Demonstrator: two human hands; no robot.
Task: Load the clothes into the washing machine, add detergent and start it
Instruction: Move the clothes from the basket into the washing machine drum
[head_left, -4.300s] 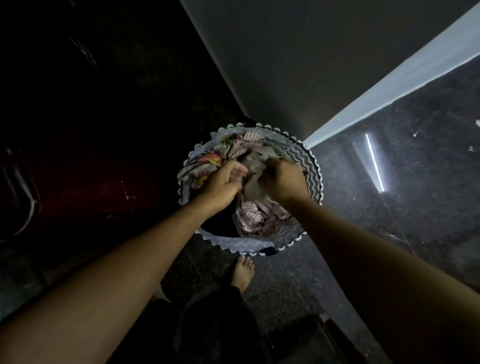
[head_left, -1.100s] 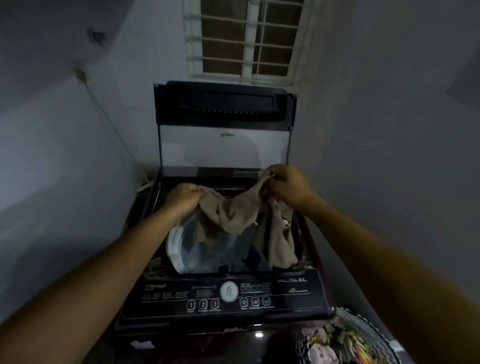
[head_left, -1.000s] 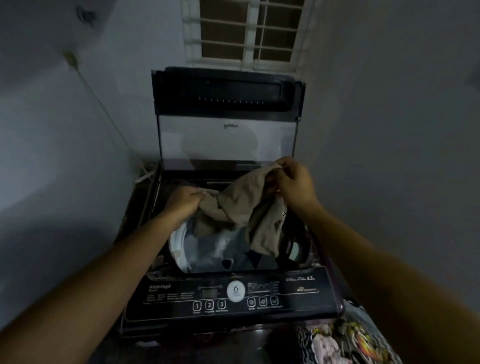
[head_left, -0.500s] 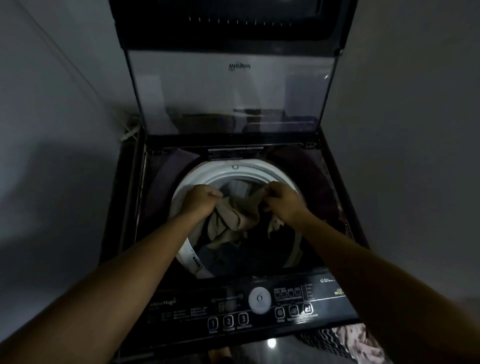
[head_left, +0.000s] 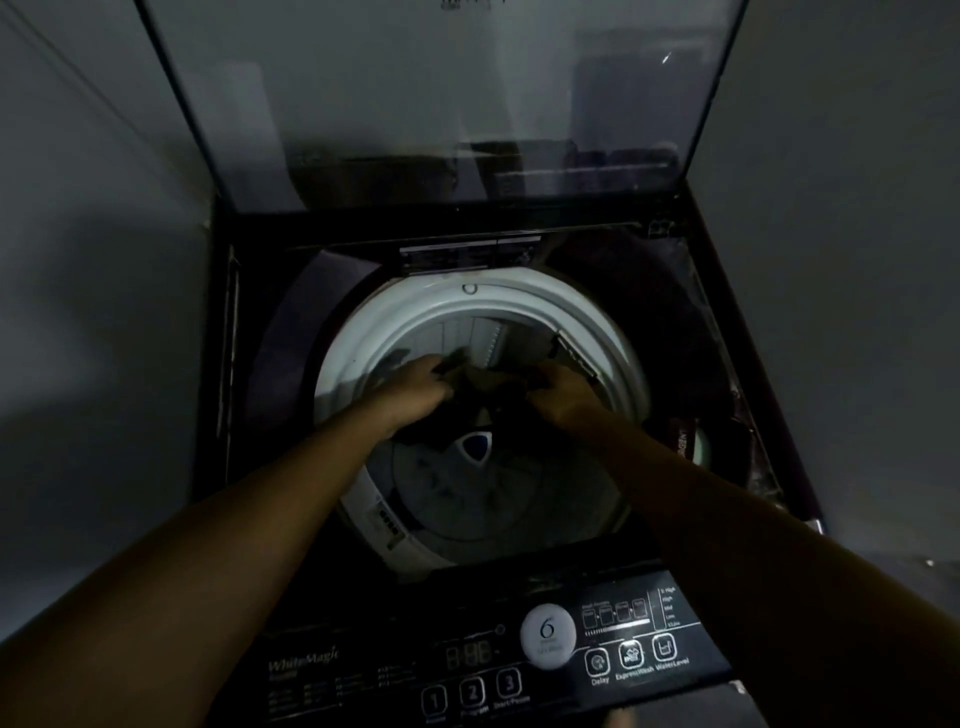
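Note:
A dark top-loading washing machine (head_left: 363, 665) stands in front of me with its glass lid (head_left: 441, 104) raised. Both my hands reach down into the round drum, whose white rim (head_left: 358, 332) surrounds them. My left hand (head_left: 415, 387) and my right hand (head_left: 563, 395) each grip one end of a beige garment (head_left: 467, 410), which looks dark in the shadow and hangs low between them above the pulsator (head_left: 475, 449). The fingertips are blurred.
The control panel (head_left: 545, 644) with a round white dial and numbered buttons lies along the near edge. Grey walls close in on the left (head_left: 93, 312) and right (head_left: 857, 260). The room is very dim.
I carried the beige garment from the basket to the machine. Over the last second both hands lowered it from above the opening deep into the drum, and my head moved closer.

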